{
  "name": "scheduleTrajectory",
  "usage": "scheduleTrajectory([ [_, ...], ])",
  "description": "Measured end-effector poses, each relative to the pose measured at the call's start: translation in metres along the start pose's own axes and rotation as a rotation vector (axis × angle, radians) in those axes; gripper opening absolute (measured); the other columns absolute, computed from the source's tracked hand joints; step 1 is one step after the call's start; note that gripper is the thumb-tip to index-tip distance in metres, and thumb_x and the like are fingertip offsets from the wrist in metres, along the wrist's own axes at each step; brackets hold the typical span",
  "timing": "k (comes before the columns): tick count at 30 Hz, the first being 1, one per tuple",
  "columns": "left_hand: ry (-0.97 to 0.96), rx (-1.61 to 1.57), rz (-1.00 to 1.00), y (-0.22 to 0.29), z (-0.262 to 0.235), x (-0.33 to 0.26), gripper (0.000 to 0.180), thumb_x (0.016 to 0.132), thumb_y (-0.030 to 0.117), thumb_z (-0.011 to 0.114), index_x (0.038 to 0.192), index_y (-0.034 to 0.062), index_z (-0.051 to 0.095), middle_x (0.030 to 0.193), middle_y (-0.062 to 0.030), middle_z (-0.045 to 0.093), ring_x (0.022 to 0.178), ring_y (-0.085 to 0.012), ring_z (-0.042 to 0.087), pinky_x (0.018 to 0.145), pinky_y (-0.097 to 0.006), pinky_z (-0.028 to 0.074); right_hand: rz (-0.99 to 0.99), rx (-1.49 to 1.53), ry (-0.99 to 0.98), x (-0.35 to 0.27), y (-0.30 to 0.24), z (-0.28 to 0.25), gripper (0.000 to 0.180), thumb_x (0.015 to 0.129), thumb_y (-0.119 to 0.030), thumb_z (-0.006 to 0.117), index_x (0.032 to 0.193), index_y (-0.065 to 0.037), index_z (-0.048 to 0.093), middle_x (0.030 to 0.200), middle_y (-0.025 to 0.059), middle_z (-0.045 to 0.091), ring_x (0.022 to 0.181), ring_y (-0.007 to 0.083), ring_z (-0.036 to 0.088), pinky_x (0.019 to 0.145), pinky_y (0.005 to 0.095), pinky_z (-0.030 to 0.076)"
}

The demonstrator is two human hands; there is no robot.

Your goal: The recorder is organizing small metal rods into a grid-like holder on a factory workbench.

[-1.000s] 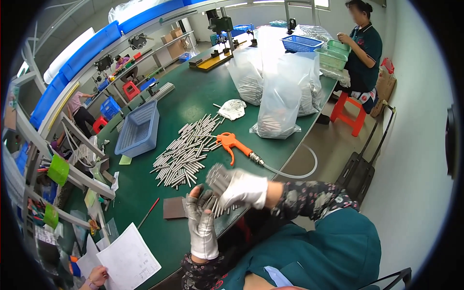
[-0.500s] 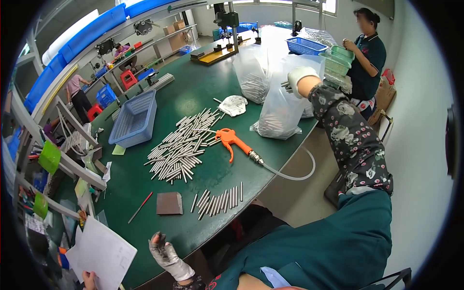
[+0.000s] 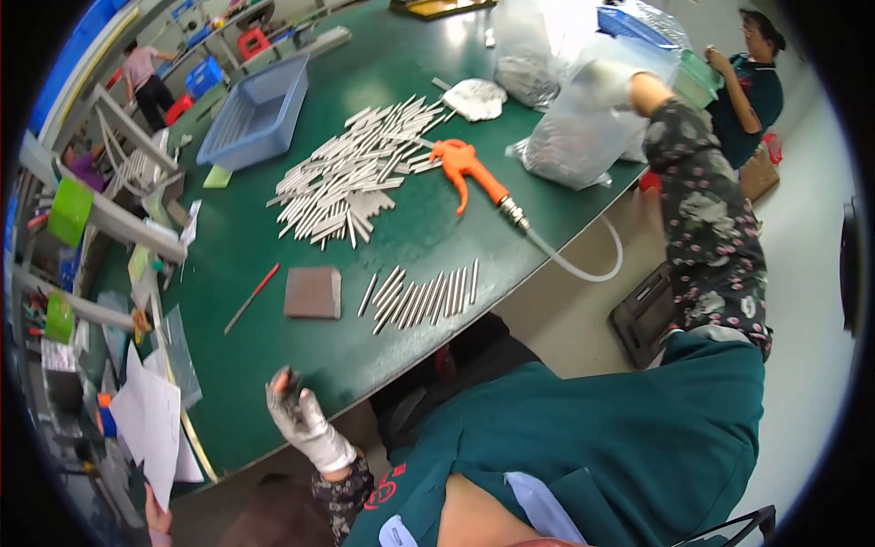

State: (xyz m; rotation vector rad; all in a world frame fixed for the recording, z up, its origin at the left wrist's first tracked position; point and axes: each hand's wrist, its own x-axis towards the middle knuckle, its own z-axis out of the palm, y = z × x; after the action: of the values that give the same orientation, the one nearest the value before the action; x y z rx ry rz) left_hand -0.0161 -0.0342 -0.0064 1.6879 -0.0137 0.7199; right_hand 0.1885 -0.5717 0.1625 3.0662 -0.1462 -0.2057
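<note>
My left hand (image 3: 305, 419), in a white glove with darkened fingertips, hovers by the table's near edge with its fingers apart and nothing in them. My right hand (image 3: 609, 86), also gloved, reaches to the mouth of a clear plastic bag (image 3: 570, 150) at the far right; motion smears its fingers, so I cannot tell what they hold. Several short metal pins (image 3: 424, 299) lie in a loose row near the front edge. A large heap of similar metal pins (image 3: 351, 169) covers the middle of the table.
An orange air blow gun (image 3: 469, 173) with a clear hose lies right of the heap, near a white cloth (image 3: 475, 99). A brown abrasive block (image 3: 312, 293), a thin red-handled file (image 3: 252, 298) and a blue basket (image 3: 260, 114) are leftward. Another person's hand (image 3: 157, 512) holds paper (image 3: 150, 424).
My view has tipped down, so the table sits higher in the picture. My right hand, earlier holding several metal pins above the bag, is now blurred at its mouth. The left hand stays open.
</note>
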Motion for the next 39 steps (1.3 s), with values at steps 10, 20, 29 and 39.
scheduleTrajectory([
  [10, -0.561, 0.476, 0.267, 0.016, 0.053, 0.037, 0.034, 0.076, 0.011, 0.069, 0.104, 0.0008, 0.054, 0.099, -0.0163, 0.058, 0.088, -0.029, 0.059, 0.075, -0.034, 0.05, -0.902, 0.318, 0.305, -0.16, -0.185, 0.074, 0.036, 0.071, -0.024, 0.071, 0.098, -0.004, 0.059, 0.099, 0.0129, 0.059, 0.092, 0.0301, 0.059, 0.081, 0.0395, 0.047],
  [20, -0.682, 0.864, 0.227, 0.022, 0.103, 0.043, 0.079, 0.069, 0.042, 0.074, 0.126, -0.0043, 0.043, 0.116, -0.0201, 0.05, 0.102, -0.0343, 0.057, 0.081, -0.04, 0.051, -0.733, 0.326, 0.391, -0.138, -0.243, 0.154, 0.087, 0.079, -0.068, 0.046, 0.135, -0.003, 0.039, 0.134, 0.0291, 0.038, 0.126, 0.0484, 0.034, 0.108, 0.0526, 0.023],
  [29, -0.833, 1.037, 0.078, 0.047, 0.136, 0.022, 0.081, 0.069, 0.037, 0.064, 0.129, -0.0116, 0.037, 0.118, -0.0234, 0.047, 0.104, -0.0339, 0.051, 0.086, -0.04, 0.045, -0.464, 0.563, 0.459, -0.14, -0.269, 0.171, 0.053, 0.092, -0.041, 0.037, 0.122, 0.0, 0.052, 0.125, 0.0237, 0.05, 0.122, 0.0408, 0.041, 0.107, 0.05, 0.023],
  [39, -0.766, 0.917, 0.206, 0.036, 0.137, 0.033, 0.075, 0.068, 0.043, 0.064, 0.124, -0.0039, 0.043, 0.112, -0.0201, 0.049, 0.096, -0.0327, 0.055, 0.079, -0.042, 0.047, -0.398, 0.795, 0.592, -0.123, -0.283, 0.175, 0.034, 0.09, -0.027, 0.045, 0.114, -0.007, 0.059, 0.117, 0.0134, 0.059, 0.117, 0.0322, 0.048, 0.106, 0.0467, 0.028],
])
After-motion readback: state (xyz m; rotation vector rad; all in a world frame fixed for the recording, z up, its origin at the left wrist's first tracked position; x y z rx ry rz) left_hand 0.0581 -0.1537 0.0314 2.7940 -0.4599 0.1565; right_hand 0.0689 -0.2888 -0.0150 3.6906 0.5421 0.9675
